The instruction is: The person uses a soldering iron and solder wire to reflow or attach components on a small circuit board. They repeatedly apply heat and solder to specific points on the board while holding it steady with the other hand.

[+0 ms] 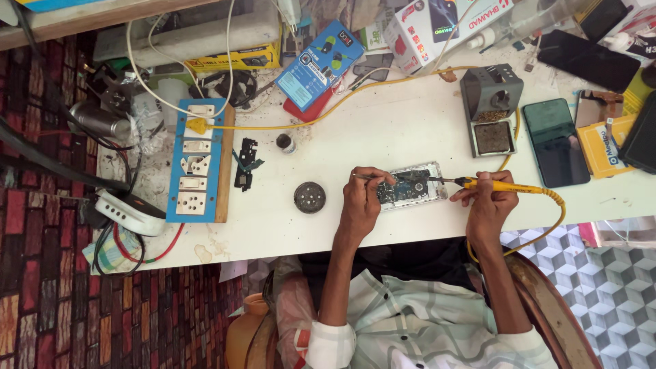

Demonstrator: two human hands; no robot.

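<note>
left hand (361, 198) pinches thin metal tweezers (369, 177), tips hidden behind fingers | right hand (486, 201) grips yellow-handled soldering iron (493, 184), tip over opened white phone with bare circuit board (412, 185) at white table (383, 130) near edge | board detail unclear | yellow cable (547, 232) loops off table edge

Phone repair workshop. Opened phone (411, 186) under fingers, yellow soldering iron (502, 186) in right hand (486, 205), iron stand (490, 108) beyond fingertips, spare handsets (555, 142) right, blue socket board (197, 158) left, accessory boxes (320, 65) behind.
</note>
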